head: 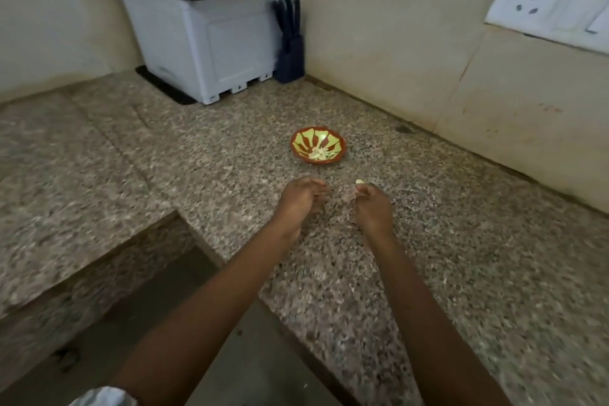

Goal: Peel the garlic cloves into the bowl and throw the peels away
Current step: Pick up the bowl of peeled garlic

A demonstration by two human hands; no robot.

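The left hand (301,199) hovers over the counter (197,175) with fingers curled. Blur hides whether they hold a peel, so I cannot tell its grip. The bowl (342,149) sits close ahead for easy dropping, with peeled cloves (318,153) inside. The right hand (372,208) pinches a clove (360,181) at its fingertips, probably bound for the bowl.

dim, even indoor light; soft focus, motion blur, wide-angle bending at edges.
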